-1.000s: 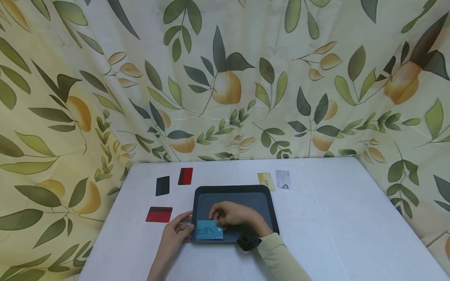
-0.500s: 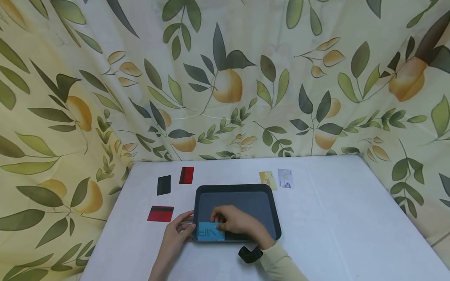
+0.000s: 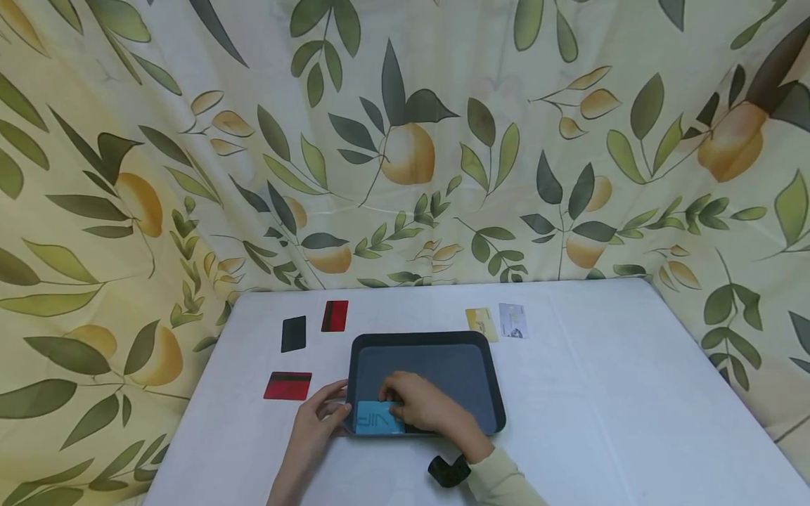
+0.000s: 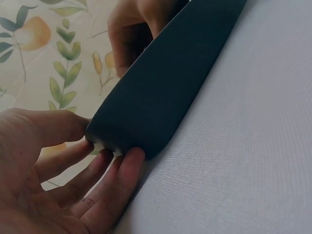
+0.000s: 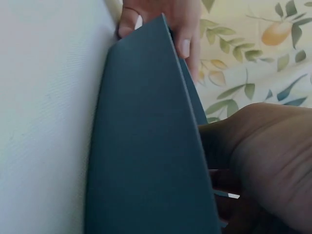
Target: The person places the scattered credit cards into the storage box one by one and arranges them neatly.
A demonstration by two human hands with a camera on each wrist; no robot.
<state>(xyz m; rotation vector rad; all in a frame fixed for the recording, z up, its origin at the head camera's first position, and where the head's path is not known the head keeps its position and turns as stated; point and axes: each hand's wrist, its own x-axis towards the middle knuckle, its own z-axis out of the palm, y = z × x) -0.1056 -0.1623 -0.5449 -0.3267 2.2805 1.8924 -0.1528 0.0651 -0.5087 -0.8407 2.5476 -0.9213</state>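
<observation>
A dark rectangular tray (image 3: 443,358) lies on the white table. A blue card (image 3: 376,419) with large letters lies inside its near left corner. My right hand (image 3: 422,402) reaches into the tray and pinches the card at its right side; the fingertips are partly hidden. My left hand (image 3: 318,414) grips the tray's near left corner, thumb at the rim and fingers against the outer wall. The left wrist view shows these fingers (image 4: 127,170) on the tray wall (image 4: 151,92). In the right wrist view the near wall (image 5: 141,126) hides the card.
Left of the tray lie a red card (image 3: 287,386), a black card (image 3: 294,334) and another red card (image 3: 334,316). Beyond its far right corner are a yellow card (image 3: 481,323) and a silver card (image 3: 512,320). A patterned curtain (image 3: 405,211) hangs behind the table.
My right hand has shifted slightly toward me with the blue card, which now sits closer to the tray's near wall. My left hand stays at the corner.
</observation>
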